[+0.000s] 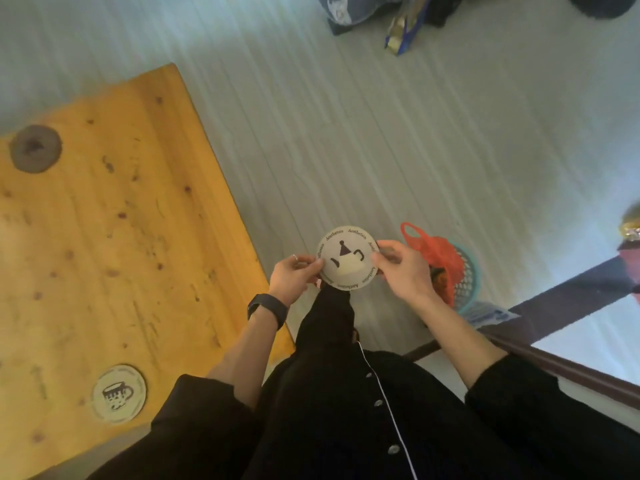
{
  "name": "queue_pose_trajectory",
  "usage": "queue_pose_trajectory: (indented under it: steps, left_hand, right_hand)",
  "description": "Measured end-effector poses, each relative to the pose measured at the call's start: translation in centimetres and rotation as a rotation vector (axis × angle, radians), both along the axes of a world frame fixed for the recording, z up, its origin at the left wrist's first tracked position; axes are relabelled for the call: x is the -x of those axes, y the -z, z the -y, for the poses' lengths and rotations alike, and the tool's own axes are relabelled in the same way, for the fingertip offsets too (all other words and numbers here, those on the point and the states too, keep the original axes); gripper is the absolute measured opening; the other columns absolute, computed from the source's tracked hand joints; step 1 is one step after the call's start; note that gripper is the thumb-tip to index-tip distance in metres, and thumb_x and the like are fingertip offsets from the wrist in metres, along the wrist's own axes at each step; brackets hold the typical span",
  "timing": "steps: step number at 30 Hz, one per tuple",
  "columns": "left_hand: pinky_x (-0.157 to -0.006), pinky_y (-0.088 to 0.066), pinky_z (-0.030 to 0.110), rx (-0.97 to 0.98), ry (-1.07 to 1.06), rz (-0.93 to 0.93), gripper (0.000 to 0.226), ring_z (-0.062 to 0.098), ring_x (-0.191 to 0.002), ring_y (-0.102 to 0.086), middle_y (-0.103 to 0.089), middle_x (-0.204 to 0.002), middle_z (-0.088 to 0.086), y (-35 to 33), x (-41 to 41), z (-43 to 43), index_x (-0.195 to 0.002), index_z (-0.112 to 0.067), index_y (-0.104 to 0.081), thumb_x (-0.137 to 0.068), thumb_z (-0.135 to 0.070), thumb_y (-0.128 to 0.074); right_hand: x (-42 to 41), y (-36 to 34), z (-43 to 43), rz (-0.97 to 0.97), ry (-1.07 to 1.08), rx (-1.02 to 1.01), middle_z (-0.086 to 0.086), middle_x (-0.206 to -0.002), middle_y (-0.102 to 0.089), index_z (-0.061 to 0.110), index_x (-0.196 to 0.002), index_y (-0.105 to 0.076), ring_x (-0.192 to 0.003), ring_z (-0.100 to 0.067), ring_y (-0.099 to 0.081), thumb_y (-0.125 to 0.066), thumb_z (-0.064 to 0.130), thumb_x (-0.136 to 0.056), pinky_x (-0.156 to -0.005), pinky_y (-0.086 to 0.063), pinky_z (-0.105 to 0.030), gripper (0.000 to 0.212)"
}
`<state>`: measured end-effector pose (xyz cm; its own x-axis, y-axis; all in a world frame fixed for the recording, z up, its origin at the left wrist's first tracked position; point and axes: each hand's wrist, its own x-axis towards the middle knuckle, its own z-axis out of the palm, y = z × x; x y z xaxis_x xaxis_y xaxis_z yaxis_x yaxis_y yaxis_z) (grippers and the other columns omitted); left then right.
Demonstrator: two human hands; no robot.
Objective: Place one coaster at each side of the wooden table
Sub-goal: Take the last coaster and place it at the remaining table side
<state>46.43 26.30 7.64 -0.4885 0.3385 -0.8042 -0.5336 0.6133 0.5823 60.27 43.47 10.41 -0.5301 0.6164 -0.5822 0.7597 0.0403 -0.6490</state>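
Coaster (347, 262) between both hands (346, 271), off-table.

This looks like a room in a home, lived in and informal. Pale grey plank flooring (398, 140) fills most of the frame, and a low, knotty, orange-toned wooden desk (114, 237) at the left carries round printed coasters rather than work gear. At the right of the frame a small teal plastic basket (467, 275) lined with an orange plastic bag (436, 254) stands on the floor like a household bin. Along the top edge, dark clothing and a blue and gold packet (403, 32) lie loose on the floor. A dark wooden frame (571, 292) crosses the lower right.
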Motion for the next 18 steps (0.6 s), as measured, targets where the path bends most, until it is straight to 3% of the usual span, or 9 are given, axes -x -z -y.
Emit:
queue_pose_trajectory:
  steps: [5,9,14,18]
  left_hand:
    - [-0.062,-0.050,0.019,-0.019,-0.193,0.020,0.034,0.011,-0.080,-0.066,-0.071,-0.096,0.003,0.4,4.0,-0.8,-0.110,-0.008,-0.066,-0.087,-0.032,-0.073]
    - [-0.050,-0.047,0.011,-0.022,-0.347,0.027,0.029,0.005,-0.071,-0.065,-0.070,-0.089,-0.002,-0.5,7.1,-1.2,-0.107,-0.011,-0.066,-0.087,-0.030,-0.073]
    - [-0.068,-0.048,0.028,0.004,-0.605,0.014,0.020,0.013,-0.076,-0.067,-0.072,-0.093,0.001,-1.0,10.4,-0.3,-0.096,-0.020,-0.066,-0.086,-0.036,-0.074]
    - [-0.068,-0.048,0.029,0.088,-0.831,0.010,0.025,0.012,-0.076,-0.068,-0.075,-0.094,0.002,-0.7,12.3,0.2,-0.099,-0.021,-0.068,-0.085,-0.040,-0.073]
  right_hand:
    - [7.7,-0.5,-3.3,0.016,-0.159,0.043,0.010,-0.109,-0.074,0.032,-0.118,-0.070,-0.097,-0.009,-0.069,-0.068,0.031,-0.094,-0.092,-0.059,-0.041,0.024]
    - [14.2,-0.7,-5.2,0.025,-0.279,0.066,0.011,-0.101,-0.074,0.031,-0.113,-0.072,-0.097,-0.015,-0.072,-0.072,0.029,-0.091,-0.090,-0.060,-0.045,0.022]
    - [22.7,-1.4,-5.2,0.030,-0.530,0.081,0.010,-0.102,-0.074,0.031,-0.113,-0.070,-0.091,-0.013,-0.073,-0.070,0.030,-0.092,-0.088,-0.060,-0.039,0.021]
    - [29.9,-0.8,-4.7,0.046,-0.795,0.106,0.020,-0.093,-0.069,0.032,-0.114,-0.068,-0.075,0.001,-0.071,-0.071,0.028,-0.092,-0.081,-0.059,-0.030,0.023]
